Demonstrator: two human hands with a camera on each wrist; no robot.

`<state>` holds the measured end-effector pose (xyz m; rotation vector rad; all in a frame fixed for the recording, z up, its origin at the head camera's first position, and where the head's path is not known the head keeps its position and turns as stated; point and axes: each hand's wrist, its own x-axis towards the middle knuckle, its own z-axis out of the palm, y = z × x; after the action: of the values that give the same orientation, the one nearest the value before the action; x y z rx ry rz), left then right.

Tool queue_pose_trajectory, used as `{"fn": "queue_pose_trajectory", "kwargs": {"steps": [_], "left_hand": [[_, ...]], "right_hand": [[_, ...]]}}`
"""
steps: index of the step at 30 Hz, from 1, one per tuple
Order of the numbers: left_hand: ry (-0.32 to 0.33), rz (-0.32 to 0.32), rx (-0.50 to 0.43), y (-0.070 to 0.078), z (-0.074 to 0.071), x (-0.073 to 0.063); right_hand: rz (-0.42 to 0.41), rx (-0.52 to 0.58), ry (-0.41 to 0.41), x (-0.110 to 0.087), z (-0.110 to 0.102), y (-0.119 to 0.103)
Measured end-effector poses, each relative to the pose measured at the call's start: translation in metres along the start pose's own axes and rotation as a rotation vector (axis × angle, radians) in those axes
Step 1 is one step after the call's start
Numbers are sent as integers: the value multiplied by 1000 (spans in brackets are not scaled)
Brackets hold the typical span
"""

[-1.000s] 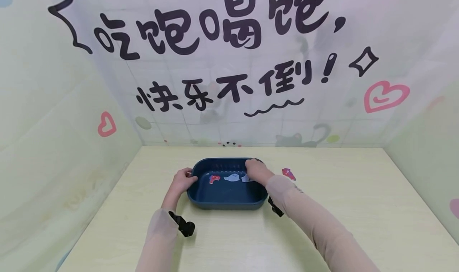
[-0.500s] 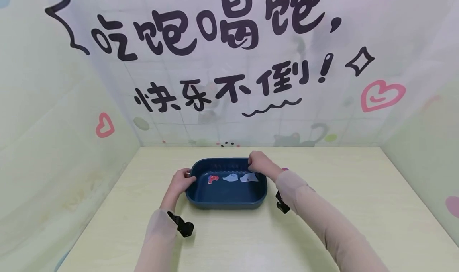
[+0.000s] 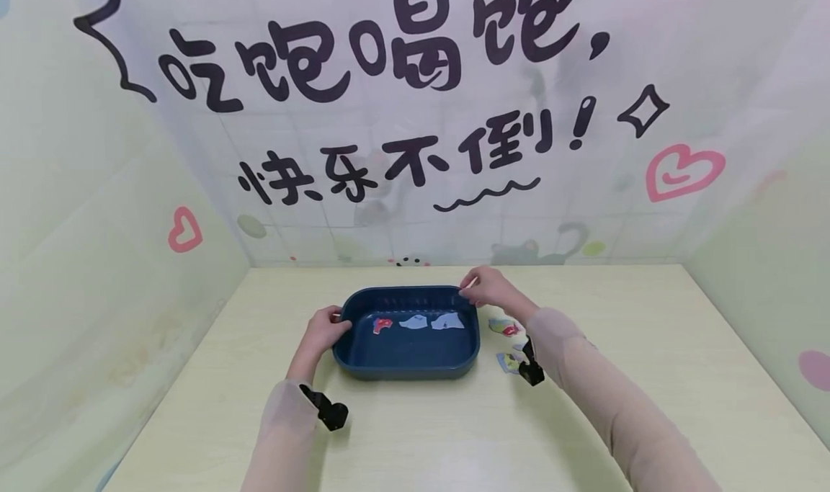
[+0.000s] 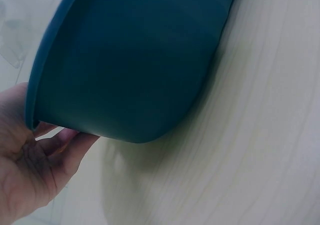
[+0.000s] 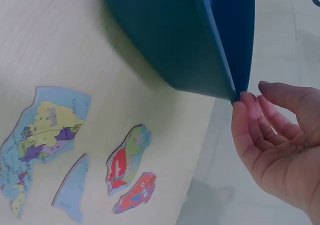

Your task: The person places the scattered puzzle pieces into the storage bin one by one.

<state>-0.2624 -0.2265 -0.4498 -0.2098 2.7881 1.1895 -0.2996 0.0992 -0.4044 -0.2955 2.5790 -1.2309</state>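
A dark blue plastic tub (image 3: 405, 372) stands on the table. My left hand (image 3: 324, 331) grips its left side, thumb over the rim and fingers against the outside; the left wrist view shows those fingers (image 4: 75, 147) under the lip. At the back right corner is my right hand (image 3: 491, 290). In the right wrist view its fingertips (image 5: 240, 110) touch the tub's corner, while the thumb stands apart. Inside the tub lie a red map puzzle piece (image 3: 382, 325) and two pale blue pieces, one (image 3: 413, 322) left of the other (image 3: 448, 321).
Several more map puzzle pieces lie right of the tub, among them a large yellow and blue one (image 5: 52, 122), a pale blue sliver (image 5: 72, 190), a green and red one (image 5: 127, 160) and a red one (image 5: 135, 194). A printed curtain (image 3: 402, 240) rises behind the table.
My right hand has moved from inside the tub, rightward and back, to its rear right corner. A pale blue piece and pieces beside the tub are uncovered. My left hand keeps its hold.
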Motion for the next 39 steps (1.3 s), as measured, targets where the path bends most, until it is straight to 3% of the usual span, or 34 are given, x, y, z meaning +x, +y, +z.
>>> {"fn": "queue_pose_trajectory", "kwargs": {"steps": [8, 14, 18, 20, 25, 39], "left_hand": [[-8, -10, 2, 1, -1, -1], [-11, -10, -5, 1, -1, 0], [-12, -6, -4, 1, -1, -1], [-13, -4, 0, 1, 0, 0], [-15, -7, 2, 0, 0, 0], [-11, -17, 7, 1, 0, 0]], "right_hand": [[28, 92, 0, -6, -11, 16], [15, 160, -25, 2, -20, 47], [67, 147, -7, -4, -26, 56], [130, 119, 16, -14, -29, 49], [166, 107, 27, -23, -35, 58], [298, 62, 95, -19, -32, 87]]}}
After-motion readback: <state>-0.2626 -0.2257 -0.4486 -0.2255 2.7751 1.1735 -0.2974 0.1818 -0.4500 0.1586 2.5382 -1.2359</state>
